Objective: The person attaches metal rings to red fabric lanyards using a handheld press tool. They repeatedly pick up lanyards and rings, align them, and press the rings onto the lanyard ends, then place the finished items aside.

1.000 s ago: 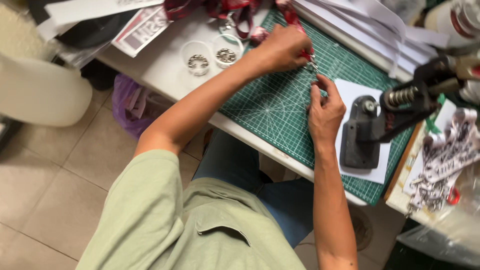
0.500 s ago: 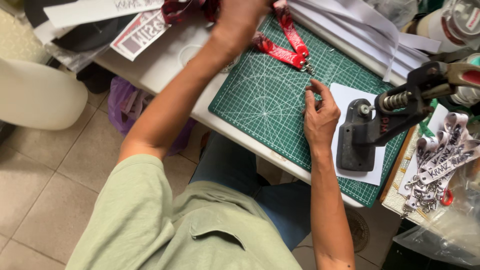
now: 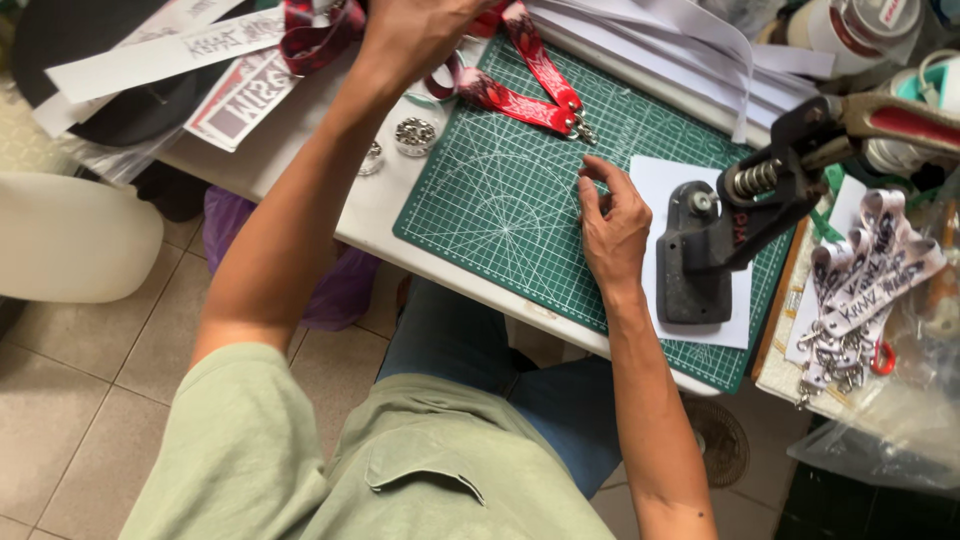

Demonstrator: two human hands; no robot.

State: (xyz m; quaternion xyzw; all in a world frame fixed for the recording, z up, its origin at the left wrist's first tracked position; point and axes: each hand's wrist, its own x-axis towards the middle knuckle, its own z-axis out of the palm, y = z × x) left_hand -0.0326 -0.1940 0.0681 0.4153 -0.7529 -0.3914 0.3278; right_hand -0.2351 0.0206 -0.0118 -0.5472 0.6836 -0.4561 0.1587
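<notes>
1. The lanyard (image 3: 520, 85), a red patterned strap, lies across the far part of the green mat (image 3: 500, 210), its metal clip (image 3: 580, 128) resting just beyond the right hand's fingertips.
2. The left hand (image 3: 415, 35) reaches far forward with the arm stretched out over the table's (image 3: 320, 150) edge; its fingers curl down at the strap's looped end, but the top border cuts them off, so I cannot tell whether they grip it.
3. The right hand (image 3: 612, 225) rests on the mat, wrist bent, forearm rising from the lap. Its fingers are bent and loosely gathered, tips pressed to the mat, and nothing shows in their grasp.
4. Just to the right of those fingers stands a black press (image 3: 700, 250) on white paper (image 3: 660, 180), its handle raised.
5. Left of the left forearm sit two small dishes (image 3: 414, 135) of metal parts.
6. Further right of the press lies a bunch of finished white lanyards (image 3: 860, 290).
</notes>
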